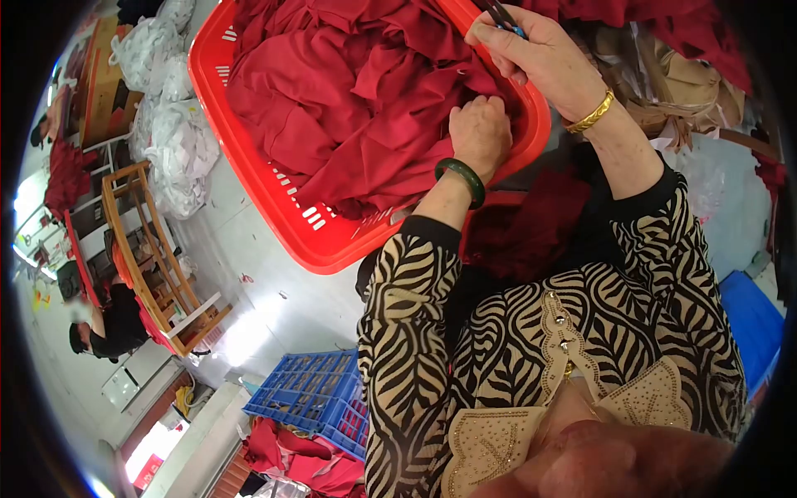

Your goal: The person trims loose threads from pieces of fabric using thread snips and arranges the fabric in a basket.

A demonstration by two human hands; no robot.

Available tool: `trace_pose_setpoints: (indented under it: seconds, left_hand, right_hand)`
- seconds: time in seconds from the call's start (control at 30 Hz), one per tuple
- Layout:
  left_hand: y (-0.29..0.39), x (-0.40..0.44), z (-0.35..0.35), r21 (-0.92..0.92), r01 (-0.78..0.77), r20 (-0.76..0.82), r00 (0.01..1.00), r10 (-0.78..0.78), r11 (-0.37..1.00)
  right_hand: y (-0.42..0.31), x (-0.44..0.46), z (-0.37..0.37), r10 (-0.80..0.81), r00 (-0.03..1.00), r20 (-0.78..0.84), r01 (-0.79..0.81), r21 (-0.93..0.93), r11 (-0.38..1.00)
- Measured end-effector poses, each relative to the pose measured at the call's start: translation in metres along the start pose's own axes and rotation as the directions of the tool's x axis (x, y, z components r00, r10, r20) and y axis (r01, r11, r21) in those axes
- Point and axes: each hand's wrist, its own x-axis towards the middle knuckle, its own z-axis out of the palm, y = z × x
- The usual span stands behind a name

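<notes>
A red plastic basket (pixel 311 253) holds a heap of red fabric (pixel 340 100). My left hand (pixel 481 137), with a green bangle at its wrist, is closed in a fist on the fabric near the basket's right side, fingers wrapped round a bit of it. Higher up, over the basket's right rim, my right hand (pixel 540 54) grips small dark snips (pixel 504 18) with a blue part. A gold bracelet circles that wrist. The tips of the snips run out of the top of the view.
Blue crates (pixel 307 390) stand at the lower left, beside more red fabric (pixel 286 456). A wooden frame (pixel 158 257) and white plastic bags (pixel 174 149) are on the left. Another person (pixel 116 328) in dark clothing is at the far left. Brown material (pixel 689 75) lies upper right.
</notes>
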Motion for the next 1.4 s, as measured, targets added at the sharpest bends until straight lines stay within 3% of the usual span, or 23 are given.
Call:
trace_pose_setpoints:
  seconds: [0.07,0.13,0.17,0.2,0.23,0.33,0.37,0.43,0.53,0.63,0.67,0.7,0.73,0.77,0.8,0.83,0.9,1.07,1.2,1.3,1.33,1.37,1.4]
  left_hand:
    - [0.0,-0.004,-0.013,-0.248,0.017,-0.027,0.999,-0.024,0.969]
    - [-0.002,-0.002,-0.046,-0.709,-0.072,-0.101,0.995,0.0,0.701]
    - [0.007,-0.003,-0.086,-0.789,0.057,0.01,0.997,-0.08,0.612]
    - [0.003,-0.006,-0.102,-0.907,-0.006,-0.053,0.994,-0.1,0.422]
    - [0.003,-0.012,-0.126,-0.95,-0.052,-0.11,0.979,-0.173,0.309]
    - [-0.034,-0.017,-0.145,-0.943,-0.273,-0.328,0.849,-0.415,0.188]
    - [-0.047,-0.018,-0.15,-0.948,-0.28,-0.318,0.808,-0.495,0.153]
    - [-0.071,-0.018,-0.147,-0.924,-0.373,-0.246,0.752,-0.611,-0.088]
    - [-0.083,-0.019,-0.139,-0.88,-0.397,-0.123,0.721,-0.682,-0.261]
    - [-0.061,-0.012,-0.137,-0.967,-0.251,-0.194,0.646,-0.738,0.035]
    - [-0.059,-0.009,-0.126,-0.953,-0.218,-0.303,0.662,-0.685,0.211]
    - [-0.062,-0.007,-0.113,-0.872,-0.107,-0.392,0.738,-0.549,0.478]
    - [-0.06,-0.006,-0.097,-0.809,-0.061,-0.374,0.821,-0.432,0.585]
    - [-0.057,-0.009,-0.092,-0.538,0.025,-0.342,0.907,-0.245,0.842]
    - [-0.053,-0.014,-0.086,-0.429,0.202,-0.117,0.954,-0.276,0.881]
    - [-0.048,-0.018,-0.081,-0.16,0.428,0.147,0.901,-0.407,0.89]
    - [-0.05,-0.021,-0.072,0.047,0.424,0.234,0.876,-0.423,0.904]
    - [-0.041,-0.019,-0.051,0.175,0.426,0.15,0.879,-0.452,0.888]
    - [-0.053,-0.022,-0.029,0.257,0.221,0.093,0.963,-0.252,0.941]
    - [-0.063,-0.008,-0.066,-0.181,0.187,0.185,0.971,-0.153,0.966]
    - [-0.055,-0.008,-0.089,-0.503,0.228,0.112,0.974,-0.199,0.833]
    - [-0.048,-0.013,-0.113,-0.767,0.214,0.056,0.961,-0.269,0.604]
    - [-0.048,-0.017,-0.128,-0.752,0.054,-0.201,0.93,-0.307,0.657]
  right_hand:
    - [-0.004,0.0,-0.001,0.016,1.0,-0.015,-0.016,-0.006,1.0]
    - [-0.004,0.0,-0.003,0.035,0.998,-0.043,-0.035,0.006,0.999]
    - [-0.004,0.0,-0.002,0.032,0.998,-0.047,-0.033,-0.019,0.999]
    - [-0.004,-0.001,0.0,0.03,0.998,-0.054,-0.032,-0.042,0.999]
    - [-0.004,-0.002,0.001,0.025,0.998,-0.062,-0.029,-0.068,0.997]
    - [0.002,-0.001,0.003,0.018,1.0,-0.008,-0.019,-0.054,0.998]
    - [0.002,-0.001,0.005,0.041,0.999,0.008,-0.041,-0.041,0.998]
    - [0.002,0.0,0.008,0.054,0.999,-0.002,-0.054,-0.065,0.996]
    - [0.005,0.003,0.011,0.04,0.999,-0.006,-0.04,-0.097,0.994]
    - [0.007,0.003,0.01,0.026,1.0,-0.011,-0.027,-0.109,0.994]
    - [0.008,0.003,0.01,0.022,1.0,-0.013,-0.023,-0.108,0.994]
    - [0.009,0.003,0.011,0.013,1.0,-0.009,-0.013,-0.095,0.995]
    - [0.01,0.003,0.011,0.002,1.0,-0.006,-0.003,-0.082,0.997]
    - [0.01,0.004,0.011,-0.008,1.0,-0.002,0.008,-0.071,0.997]
    - [0.009,0.005,0.009,0.005,1.0,-0.004,-0.006,-0.062,0.998]
    - [0.007,0.005,0.008,0.021,1.0,-0.008,-0.021,-0.052,0.998]
    - [0.005,0.004,0.005,0.033,0.999,-0.013,-0.034,-0.044,0.998]
    - [0.0,0.0,0.006,0.027,0.999,0.029,-0.026,-0.026,0.999]
    - [-0.001,-0.001,0.003,0.014,0.999,0.049,-0.016,0.028,0.999]
    - [-0.003,-0.004,-0.001,-0.013,1.0,0.018,0.012,0.043,0.999]
    - [-0.003,-0.005,-0.001,-0.028,1.0,0.005,0.028,0.044,0.999]
    - [-0.002,-0.005,-0.001,-0.044,0.999,-0.004,0.044,0.046,0.998]
    - [0.0,-0.004,-0.001,-0.059,0.998,0.01,0.058,0.075,0.995]
